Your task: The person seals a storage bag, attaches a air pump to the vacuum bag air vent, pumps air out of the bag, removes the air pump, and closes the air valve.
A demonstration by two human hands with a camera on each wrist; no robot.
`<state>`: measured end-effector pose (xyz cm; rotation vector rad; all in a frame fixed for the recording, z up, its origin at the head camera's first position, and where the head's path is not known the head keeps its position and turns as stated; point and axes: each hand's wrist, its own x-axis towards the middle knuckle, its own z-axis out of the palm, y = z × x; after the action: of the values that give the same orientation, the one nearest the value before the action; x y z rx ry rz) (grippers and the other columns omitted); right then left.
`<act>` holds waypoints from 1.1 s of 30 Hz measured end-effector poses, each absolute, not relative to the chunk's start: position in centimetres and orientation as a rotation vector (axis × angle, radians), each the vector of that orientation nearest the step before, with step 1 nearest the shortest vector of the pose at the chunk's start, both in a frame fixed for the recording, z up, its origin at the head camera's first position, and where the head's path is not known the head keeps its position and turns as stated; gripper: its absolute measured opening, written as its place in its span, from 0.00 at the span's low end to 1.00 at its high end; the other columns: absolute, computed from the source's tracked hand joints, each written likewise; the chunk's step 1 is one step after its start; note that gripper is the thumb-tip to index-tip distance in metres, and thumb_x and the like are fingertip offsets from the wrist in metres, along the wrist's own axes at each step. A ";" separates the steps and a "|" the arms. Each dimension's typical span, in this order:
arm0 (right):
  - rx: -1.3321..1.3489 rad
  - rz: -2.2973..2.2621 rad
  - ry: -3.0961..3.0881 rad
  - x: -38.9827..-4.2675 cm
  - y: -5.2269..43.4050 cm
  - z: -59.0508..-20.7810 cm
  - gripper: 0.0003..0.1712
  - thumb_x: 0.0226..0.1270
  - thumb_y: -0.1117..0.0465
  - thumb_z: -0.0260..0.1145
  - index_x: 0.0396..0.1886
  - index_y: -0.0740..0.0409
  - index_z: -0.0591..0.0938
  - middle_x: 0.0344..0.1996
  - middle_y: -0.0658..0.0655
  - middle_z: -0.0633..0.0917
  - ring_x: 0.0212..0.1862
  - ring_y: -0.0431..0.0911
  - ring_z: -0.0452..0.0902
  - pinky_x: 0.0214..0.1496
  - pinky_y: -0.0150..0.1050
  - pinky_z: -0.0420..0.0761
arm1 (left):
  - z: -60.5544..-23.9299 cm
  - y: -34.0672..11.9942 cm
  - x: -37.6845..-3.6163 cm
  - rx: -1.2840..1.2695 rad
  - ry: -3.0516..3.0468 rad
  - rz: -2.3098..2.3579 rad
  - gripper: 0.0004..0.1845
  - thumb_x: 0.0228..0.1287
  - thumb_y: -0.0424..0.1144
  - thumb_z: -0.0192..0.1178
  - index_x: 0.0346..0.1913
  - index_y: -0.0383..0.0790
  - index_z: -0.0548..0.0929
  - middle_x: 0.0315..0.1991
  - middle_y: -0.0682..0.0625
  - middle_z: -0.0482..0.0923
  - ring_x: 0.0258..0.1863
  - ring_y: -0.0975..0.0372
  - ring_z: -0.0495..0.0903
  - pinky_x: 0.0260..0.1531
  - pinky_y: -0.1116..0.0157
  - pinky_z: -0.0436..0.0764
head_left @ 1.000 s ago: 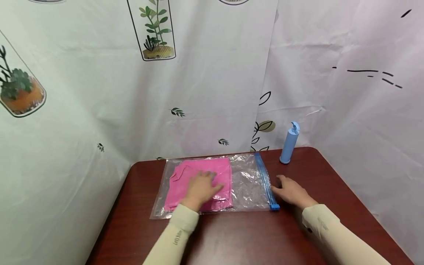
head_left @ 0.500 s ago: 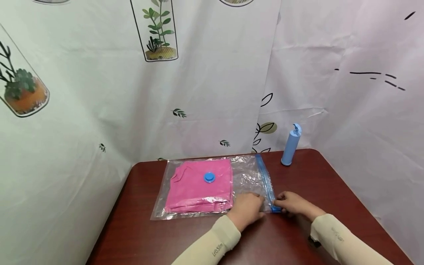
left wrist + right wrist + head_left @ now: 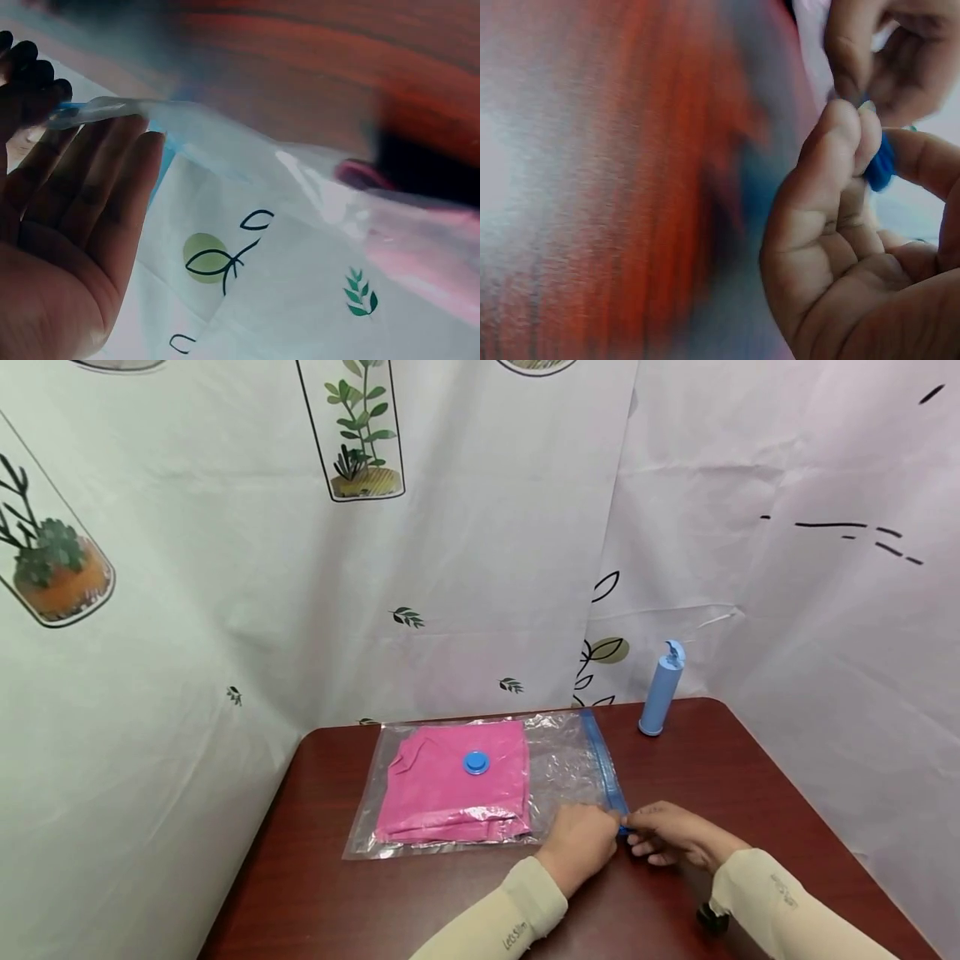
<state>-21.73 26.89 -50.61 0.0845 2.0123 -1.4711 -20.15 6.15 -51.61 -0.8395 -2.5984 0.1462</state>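
Curtains of pale printed plastic (image 3: 465, 568), matte and creased, with potted-plant and leaf motifs, hang behind and beside what we work on. Next, our reddish-brown wood-grain table (image 3: 420, 902), smooth with rounded corners. On it lies a clear rectangular plastic vacuum bag (image 3: 558, 768), flat, glossy and crinkled, its closed end to our left and its mouth to our right. Inside it sits a folded pink cloth (image 3: 442, 797), soft, filling the left part of the bag. A light blue cylindrical pump (image 3: 660, 689) stands upright near the table's far right edge, well apart from the bag.

Our left hand (image 3: 581, 843) lies on the bag's near right corner, fingers fairly straight under the plastic in the wrist view, touching it. Our right hand (image 3: 671, 835) pinches the small blue plastic zip slider (image 3: 880, 165) between thumb and forefinger, at the near end of the narrow blue zip strip (image 3: 603, 760). A round blue plastic valve (image 3: 476, 763) sits on the bag above the cloth.
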 end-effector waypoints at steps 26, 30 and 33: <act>-0.003 -1.516 2.184 -22.9 24.9 -50.0 0.21 0.93 0.54 0.57 0.35 0.55 0.87 0.21 0.47 0.82 0.26 0.38 0.79 0.30 0.33 0.81 | -51.9 6.0 -19.7 -0.829 -2.261 0.254 0.09 0.64 0.56 0.77 0.28 0.66 0.89 0.23 0.68 0.86 0.21 0.68 0.85 0.19 0.68 0.79; 0.014 -1.530 2.202 -24.1 24.7 -50.0 0.22 0.93 0.55 0.56 0.36 0.59 0.88 0.20 0.47 0.81 0.23 0.38 0.75 0.29 0.34 0.80 | -51.6 5.5 -19.0 -0.857 -2.211 0.278 0.08 0.64 0.56 0.77 0.28 0.66 0.89 0.24 0.69 0.87 0.22 0.69 0.85 0.19 0.68 0.79; 0.031 -1.530 2.219 -25.1 24.6 -49.9 0.23 0.94 0.55 0.55 0.41 0.63 0.89 0.22 0.47 0.84 0.24 0.38 0.77 0.31 0.34 0.80 | -51.3 5.3 -18.4 -0.890 -2.190 0.289 0.08 0.64 0.54 0.76 0.28 0.66 0.89 0.25 0.69 0.87 0.22 0.71 0.83 0.19 0.69 0.78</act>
<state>-25.08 24.65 -49.95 0.0305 2.2194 -1.5301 -18.43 5.30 -51.30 -0.8896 -2.1899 0.2891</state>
